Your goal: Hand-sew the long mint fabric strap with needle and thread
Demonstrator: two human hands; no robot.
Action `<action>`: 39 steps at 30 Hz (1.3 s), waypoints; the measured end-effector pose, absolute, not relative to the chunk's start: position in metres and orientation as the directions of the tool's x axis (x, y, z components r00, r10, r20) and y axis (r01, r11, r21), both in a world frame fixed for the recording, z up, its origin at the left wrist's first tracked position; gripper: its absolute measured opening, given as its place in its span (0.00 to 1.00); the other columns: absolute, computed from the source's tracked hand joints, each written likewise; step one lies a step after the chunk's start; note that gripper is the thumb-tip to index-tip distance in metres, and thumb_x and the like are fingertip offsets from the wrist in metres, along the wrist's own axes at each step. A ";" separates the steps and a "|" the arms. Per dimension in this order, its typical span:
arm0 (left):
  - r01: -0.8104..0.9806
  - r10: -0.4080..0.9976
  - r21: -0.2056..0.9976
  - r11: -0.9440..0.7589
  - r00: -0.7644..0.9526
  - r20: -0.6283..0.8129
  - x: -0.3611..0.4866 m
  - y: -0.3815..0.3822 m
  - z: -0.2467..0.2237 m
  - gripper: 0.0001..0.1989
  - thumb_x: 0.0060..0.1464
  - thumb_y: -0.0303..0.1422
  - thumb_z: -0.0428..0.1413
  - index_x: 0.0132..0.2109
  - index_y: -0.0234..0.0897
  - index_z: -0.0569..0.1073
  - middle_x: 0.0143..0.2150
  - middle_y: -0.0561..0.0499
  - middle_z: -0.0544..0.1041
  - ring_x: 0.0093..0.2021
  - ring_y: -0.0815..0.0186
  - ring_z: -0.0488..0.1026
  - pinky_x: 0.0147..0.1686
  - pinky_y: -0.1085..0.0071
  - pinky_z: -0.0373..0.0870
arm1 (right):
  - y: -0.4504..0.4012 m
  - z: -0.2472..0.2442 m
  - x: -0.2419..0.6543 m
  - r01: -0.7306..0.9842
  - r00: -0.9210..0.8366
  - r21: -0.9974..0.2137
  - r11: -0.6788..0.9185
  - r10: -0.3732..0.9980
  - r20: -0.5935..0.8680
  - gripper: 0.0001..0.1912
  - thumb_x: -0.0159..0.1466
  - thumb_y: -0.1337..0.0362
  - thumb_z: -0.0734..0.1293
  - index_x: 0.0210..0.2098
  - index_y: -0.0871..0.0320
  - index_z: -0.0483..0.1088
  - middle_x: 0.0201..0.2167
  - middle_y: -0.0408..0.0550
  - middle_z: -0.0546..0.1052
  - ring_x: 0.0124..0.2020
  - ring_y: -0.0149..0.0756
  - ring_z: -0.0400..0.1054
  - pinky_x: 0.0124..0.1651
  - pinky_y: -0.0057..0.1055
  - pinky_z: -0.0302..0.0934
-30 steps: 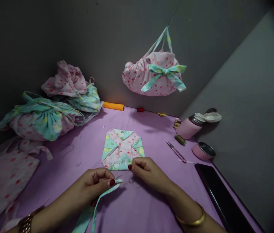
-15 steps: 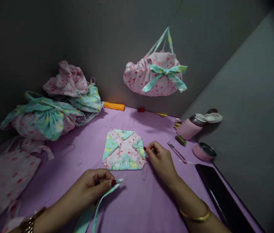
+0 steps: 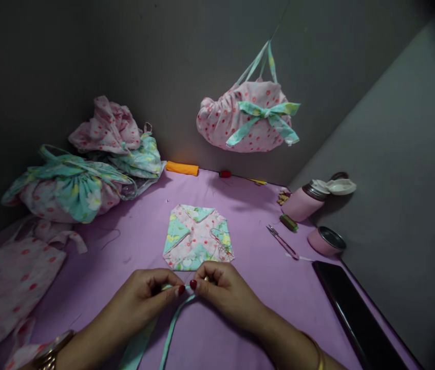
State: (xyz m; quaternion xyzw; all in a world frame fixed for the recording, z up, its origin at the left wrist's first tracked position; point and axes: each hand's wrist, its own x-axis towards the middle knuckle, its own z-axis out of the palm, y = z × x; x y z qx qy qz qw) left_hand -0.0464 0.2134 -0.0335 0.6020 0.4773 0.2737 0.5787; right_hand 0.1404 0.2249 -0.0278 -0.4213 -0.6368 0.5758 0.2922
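Between my two hands stretches the end of a narrow mint-green fabric strip [image 3: 170, 329], its length hanging down toward the front. My left hand [image 3: 151, 293] pinches it between thumb and fingers. Just to the right, my right hand [image 3: 225, 293] is closed on the same strip close to the left fingertips. Behind them lies a flat fabric piece [image 3: 197, 234], pink dotted in the middle with mint floral corner flaps. Loose thread [image 3: 222, 246] lies over its right flap. I cannot make out a needle.
Thread snips [image 3: 282, 242], a green thread spool [image 3: 288, 222], a pink bottle [image 3: 304, 203], its cup [image 3: 327, 240] and a black phone-like slab [image 3: 356, 308] line the right. Sewn bags [image 3: 71, 187] pile up at left; a dotted pouch [image 3: 256, 121] hangs at the back.
My right hand has left the flat fabric piece's right edge and come down and left to the strip. Thread now lies on the right flap. My left hand has hardly moved.
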 end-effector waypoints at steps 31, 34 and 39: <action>0.202 0.924 0.966 0.159 0.315 -0.218 -0.045 0.218 -0.031 0.09 0.48 0.36 0.54 0.30 0.37 0.76 0.28 0.52 0.78 0.31 0.62 0.71 0.33 0.70 0.65 | 0.213 -0.032 0.137 0.429 -0.522 -0.803 0.414 0.839 0.154 0.12 0.64 0.69 0.58 0.39 0.54 0.72 0.31 0.42 0.75 0.32 0.30 0.68 0.37 0.25 0.60; 0.197 0.923 0.968 0.156 0.320 -0.213 -0.045 0.218 -0.032 0.10 0.49 0.37 0.54 0.30 0.37 0.76 0.29 0.51 0.78 0.32 0.62 0.71 0.34 0.69 0.65 | 0.213 -0.033 0.136 0.444 -0.522 -0.787 0.429 0.837 0.162 0.13 0.63 0.71 0.58 0.40 0.54 0.72 0.31 0.43 0.75 0.32 0.30 0.69 0.37 0.26 0.60; 0.182 0.922 0.970 0.161 0.322 -0.214 -0.047 0.216 -0.034 0.10 0.49 0.37 0.54 0.30 0.36 0.76 0.28 0.52 0.77 0.31 0.63 0.70 0.33 0.70 0.65 | 0.212 -0.034 0.136 0.453 -0.512 -0.782 0.428 0.843 0.164 0.13 0.63 0.71 0.58 0.39 0.55 0.73 0.29 0.43 0.75 0.31 0.31 0.69 0.37 0.26 0.61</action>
